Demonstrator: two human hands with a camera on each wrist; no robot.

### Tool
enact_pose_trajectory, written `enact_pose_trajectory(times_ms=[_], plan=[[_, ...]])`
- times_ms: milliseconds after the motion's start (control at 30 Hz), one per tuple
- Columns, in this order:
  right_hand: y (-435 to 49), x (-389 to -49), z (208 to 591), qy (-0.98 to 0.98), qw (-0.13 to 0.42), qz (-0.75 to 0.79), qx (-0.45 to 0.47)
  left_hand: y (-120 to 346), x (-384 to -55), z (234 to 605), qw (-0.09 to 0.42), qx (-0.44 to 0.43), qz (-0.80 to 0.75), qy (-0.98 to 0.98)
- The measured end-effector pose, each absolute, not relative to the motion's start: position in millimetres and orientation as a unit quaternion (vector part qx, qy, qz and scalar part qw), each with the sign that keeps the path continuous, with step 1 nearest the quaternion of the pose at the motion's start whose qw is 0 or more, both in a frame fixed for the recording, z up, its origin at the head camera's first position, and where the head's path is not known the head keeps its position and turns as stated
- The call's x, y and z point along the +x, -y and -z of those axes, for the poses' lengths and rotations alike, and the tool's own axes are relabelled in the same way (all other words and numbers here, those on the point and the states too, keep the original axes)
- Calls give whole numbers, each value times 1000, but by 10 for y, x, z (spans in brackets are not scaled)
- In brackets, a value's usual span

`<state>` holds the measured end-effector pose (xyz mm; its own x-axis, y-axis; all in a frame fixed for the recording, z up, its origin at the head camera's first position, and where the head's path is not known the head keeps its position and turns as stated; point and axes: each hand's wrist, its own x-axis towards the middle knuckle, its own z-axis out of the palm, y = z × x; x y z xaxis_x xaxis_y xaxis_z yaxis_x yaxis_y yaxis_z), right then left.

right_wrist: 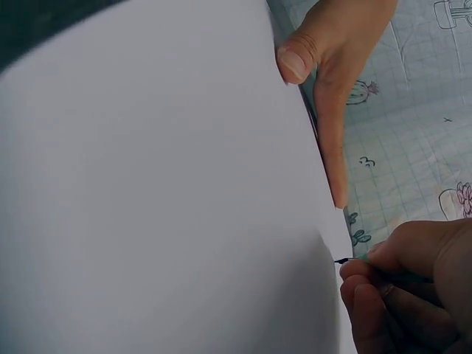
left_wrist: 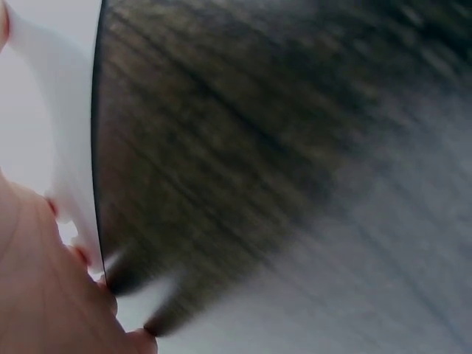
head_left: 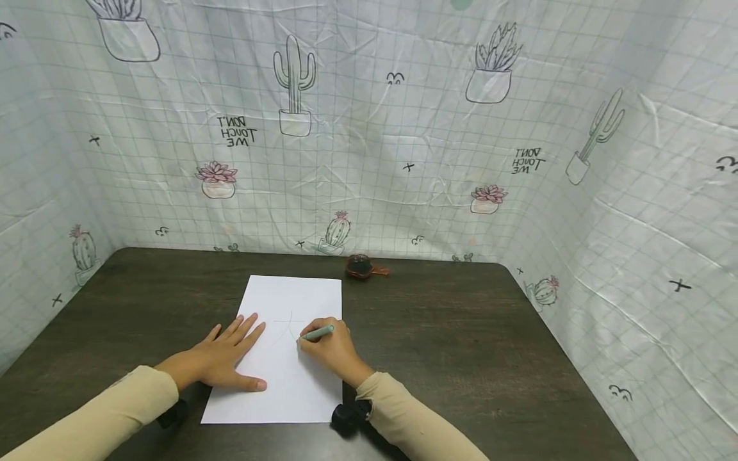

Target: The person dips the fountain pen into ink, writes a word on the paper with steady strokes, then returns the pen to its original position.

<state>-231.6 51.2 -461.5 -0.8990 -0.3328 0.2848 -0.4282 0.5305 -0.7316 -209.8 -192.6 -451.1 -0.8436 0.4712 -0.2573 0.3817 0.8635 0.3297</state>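
A white sheet of paper (head_left: 288, 400) lies on the dark table, with a few thin lines drawn on its upper middle. My left hand (head_left: 225, 358) rests on the sheet's left side, fingers spread and straight; in the left wrist view the palm (left_wrist: 44, 280) shows beside the paper's edge. My right hand (head_left: 333, 349) pinches a light green pen (head_left: 319, 332), its tip on or just above the paper near the lines. From the right wrist view the dark pen tip (right_wrist: 343, 260) points at the sheet, and the curled fingers hide most of the barrel.
Beyond the paper, near the table's back edge, sits a small reddish-brown object with a dark round top and a short handle (head_left: 360, 266). The dark wooden table (head_left: 450, 346) extends to both sides. A cactus-print curtain (head_left: 369, 141) hangs around its back and sides.
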Motion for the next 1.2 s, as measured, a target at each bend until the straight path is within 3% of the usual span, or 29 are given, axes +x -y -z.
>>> enact_pose_trajectory(times_ms=[1200], plan=[[-623, -2260, 4551, 874, 58, -416, 245, 1925, -2096, 4512, 167, 224, -142, -950]])
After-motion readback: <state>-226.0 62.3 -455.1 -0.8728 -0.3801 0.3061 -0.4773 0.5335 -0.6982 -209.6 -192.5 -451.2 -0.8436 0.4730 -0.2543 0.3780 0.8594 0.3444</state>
